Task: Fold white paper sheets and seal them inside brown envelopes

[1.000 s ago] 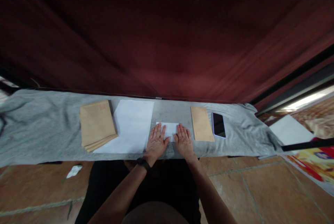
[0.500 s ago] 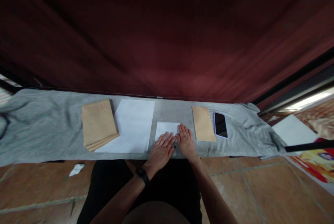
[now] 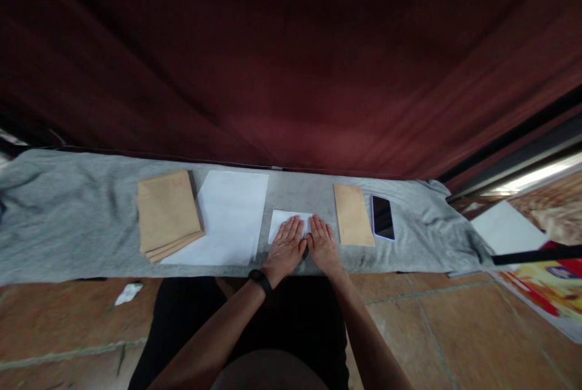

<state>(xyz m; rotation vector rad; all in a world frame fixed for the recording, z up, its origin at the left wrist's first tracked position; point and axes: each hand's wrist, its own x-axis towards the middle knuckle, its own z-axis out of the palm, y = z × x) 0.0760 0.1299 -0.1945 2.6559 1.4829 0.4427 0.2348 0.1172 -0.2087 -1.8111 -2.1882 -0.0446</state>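
A small folded white sheet of paper [image 3: 280,218] lies on the grey cloth in front of me, partly covered by my hands. My left hand [image 3: 287,249] presses flat on it with fingers stretched out, a dark band on the wrist. Beside it, my right hand [image 3: 322,245] also lies flat, over the paper's right edge, its fingers straight. The two thumbs nearly meet. Right of my hands rests a single brown envelope [image 3: 354,215]. To their left is a stack of larger white sheets [image 3: 231,217].
A pile of brown envelopes [image 3: 168,211] overlaps the white sheets' left side. A phone [image 3: 382,218] lies right of the single envelope. The grey cloth [image 3: 86,214] covers a narrow bench against a dark red curtain [image 3: 291,74]. Scrap paper [image 3: 128,293] is on the tiled floor.
My left hand has slid up and slightly right on the folded paper, closer to my right hand. My right hand stays almost in place. The view has shifted slightly.
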